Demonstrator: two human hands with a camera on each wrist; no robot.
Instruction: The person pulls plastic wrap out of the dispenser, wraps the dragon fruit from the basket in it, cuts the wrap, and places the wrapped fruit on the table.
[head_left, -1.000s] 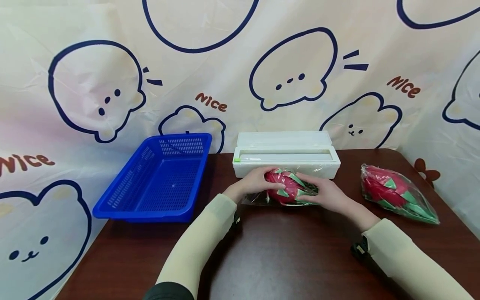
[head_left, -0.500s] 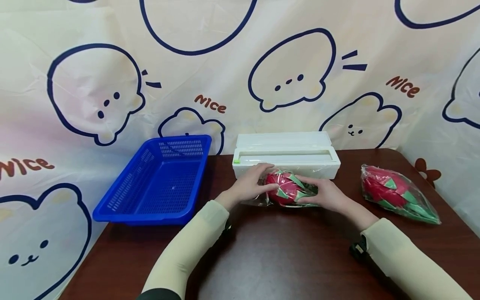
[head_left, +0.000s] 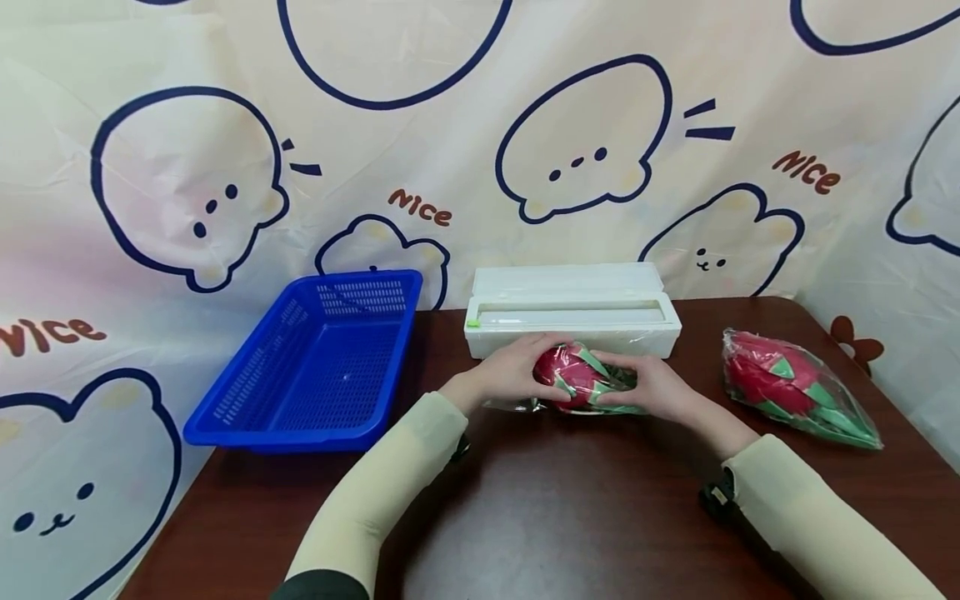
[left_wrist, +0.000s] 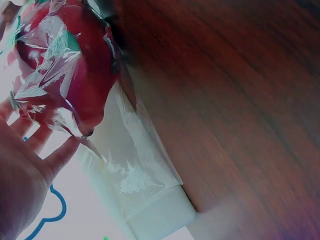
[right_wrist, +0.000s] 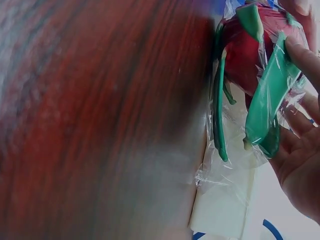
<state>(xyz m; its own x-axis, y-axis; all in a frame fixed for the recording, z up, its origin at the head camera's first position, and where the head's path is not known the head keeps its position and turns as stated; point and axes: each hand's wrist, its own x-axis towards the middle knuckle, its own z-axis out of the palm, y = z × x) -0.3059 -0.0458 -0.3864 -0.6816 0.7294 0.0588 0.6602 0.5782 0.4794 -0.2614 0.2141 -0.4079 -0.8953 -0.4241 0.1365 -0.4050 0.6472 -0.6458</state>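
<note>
A red dragon fruit (head_left: 566, 372) with green scales lies in clear cling film on the table, in front of a white cling film box (head_left: 577, 342). My left hand (head_left: 512, 371) curves around its left end, thumb in front and fingers behind; in the left wrist view the fingertips touch crumpled film (left_wrist: 60, 110). At the other end my right hand (head_left: 660, 387) grips the fruit between thumb and fingers. The right wrist view shows that thumb on a green scale (right_wrist: 272, 95), with loose film (right_wrist: 220, 175) trailing beside it. Some fingers are hidden behind the fruit.
A second dragon fruit (head_left: 795, 383), wrapped in film, lies at the right of the brown table (head_left: 570, 508). To the left stands a blue plastic basket (head_left: 300, 437). A printed cloth (head_left: 465, 117) hangs behind the table.
My left hand drew back slightly to the left along the fruit, then came back in around its left end. My right hand has stayed nearly still on the other end.
</note>
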